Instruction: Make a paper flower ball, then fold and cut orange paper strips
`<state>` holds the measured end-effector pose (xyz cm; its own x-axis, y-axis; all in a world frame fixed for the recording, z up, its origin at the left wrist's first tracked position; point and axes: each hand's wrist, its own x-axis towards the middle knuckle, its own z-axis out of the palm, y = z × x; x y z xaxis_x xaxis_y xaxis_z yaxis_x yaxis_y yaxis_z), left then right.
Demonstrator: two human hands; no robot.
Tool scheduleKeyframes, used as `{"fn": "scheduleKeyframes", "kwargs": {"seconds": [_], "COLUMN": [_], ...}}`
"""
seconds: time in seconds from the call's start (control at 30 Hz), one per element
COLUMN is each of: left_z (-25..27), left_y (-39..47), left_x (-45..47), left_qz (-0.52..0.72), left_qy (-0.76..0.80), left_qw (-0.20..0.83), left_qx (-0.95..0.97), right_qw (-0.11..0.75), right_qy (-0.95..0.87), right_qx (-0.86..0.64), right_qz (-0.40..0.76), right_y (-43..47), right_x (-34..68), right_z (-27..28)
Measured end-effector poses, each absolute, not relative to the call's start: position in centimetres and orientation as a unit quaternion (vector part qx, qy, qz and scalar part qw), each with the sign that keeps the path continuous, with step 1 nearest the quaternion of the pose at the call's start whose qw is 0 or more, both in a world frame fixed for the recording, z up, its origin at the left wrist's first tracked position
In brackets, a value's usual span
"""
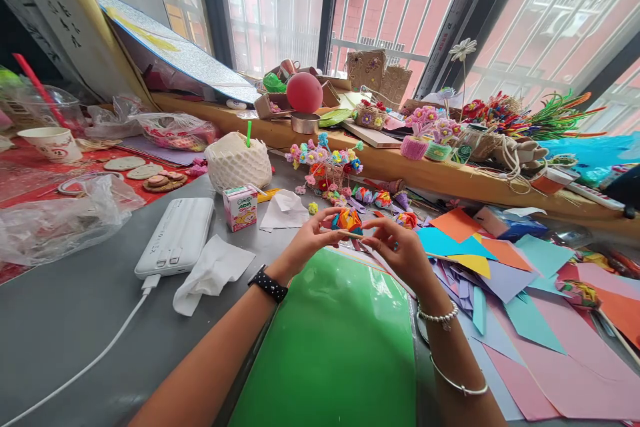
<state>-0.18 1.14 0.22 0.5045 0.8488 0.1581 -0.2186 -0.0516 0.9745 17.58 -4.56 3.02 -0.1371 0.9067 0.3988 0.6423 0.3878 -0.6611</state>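
Note:
Above the top end of a green mat (pixel 330 347), my two hands meet with fingers bent. My left hand (pixel 320 232), wearing a dotted black band on the wrist, pinches one end of a thin pale strip (pixel 352 235) seen edge-on. The fingertips of my right hand (pixel 397 247) close on its other end. Right behind the strip shows an orange, yellow and teal folded-paper flower (pixel 347 219); whether the fingers also touch it, I cannot tell. Similar paper flowers (pixel 383 199) lie just beyond, beside a spray of small colourful blossoms (pixel 325 167).
Coloured paper sheets (pixel 545 360) and purple strips (pixel 457 287) spread on the right. To the left are a white power bank (pixel 175 237) with its cable, crumpled tissue (pixel 213 273), a drink carton (pixel 241 208) and a coconut (pixel 239 163). Crafts crowd the wooden sill (pixel 380 157).

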Motion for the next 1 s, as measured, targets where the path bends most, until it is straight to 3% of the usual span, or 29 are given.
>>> {"fn": "scheduleKeyframes", "kwargs": {"seconds": [0.3,0.6,0.67,0.83,1.0], "left_z": [0.2,-0.1,-0.2,0.1,0.2], "left_y": [1.0,1.3,1.6,1.9,1.3], "left_x": [-0.1,-0.2,-0.3,-1.0,-0.8], "left_qz": [0.391,0.364,0.374,0.455,0.420], "left_qy": [0.276,0.312,0.346,0.356,0.305], "left_qw": [0.632,0.617,0.552,0.254,0.108], "left_qx": [0.610,0.624,0.660,0.776,0.848], "right_qw": [0.375,0.393,0.388,0.367,0.359], "right_qy": [-0.728,-0.746,-0.749,-0.752,-0.756], "right_qx": [-0.525,-0.523,-0.528,-0.546,-0.547], "right_qz": [0.232,0.127,0.098,0.038,0.017], "right_y": [-4.4,-4.1,-3.9,-3.4,-3.3], "right_x": [17.3,17.0,16.9,16.8,16.4], "right_z": [2.9,2.6,2.2,1.2,0.4]}}
